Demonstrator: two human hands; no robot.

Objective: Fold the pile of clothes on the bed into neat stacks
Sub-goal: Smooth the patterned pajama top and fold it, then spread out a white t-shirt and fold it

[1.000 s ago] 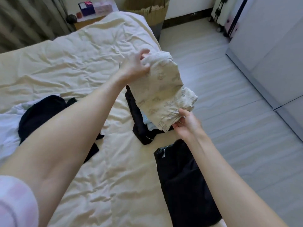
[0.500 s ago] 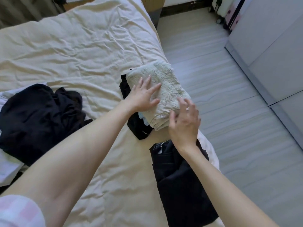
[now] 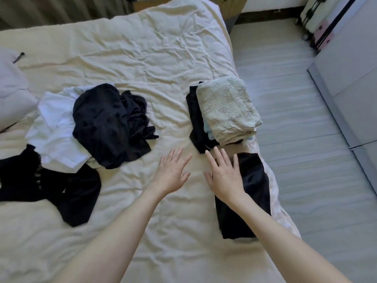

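A folded cream patterned garment (image 3: 227,108) lies on top of a stack with a black folded piece (image 3: 195,119) under it, near the bed's right edge. A second folded black garment (image 3: 246,193) lies closer to me along that edge. On the left sits the unfolded pile: a crumpled black garment (image 3: 110,123), a white one (image 3: 55,127) beneath it, and another black one (image 3: 67,188) in front. My left hand (image 3: 172,170) hovers over the cream bedsheet (image 3: 142,64), fingers straight and empty. My right hand (image 3: 223,173) is spread flat, empty, partly over the near black garment.
A grey pillow (image 3: 10,86) lies at the bed's left edge. The pale floor (image 3: 295,139) runs along the right side, with grey wardrobe doors (image 3: 350,74) beyond it. A woven basket (image 3: 230,3) and a suitcase (image 3: 312,19) stand at the far end.
The cream garment went from being held up to lying on the stack. Both hands have let go of it and drawn back toward me, and the view has swung left to the unfolded pile.
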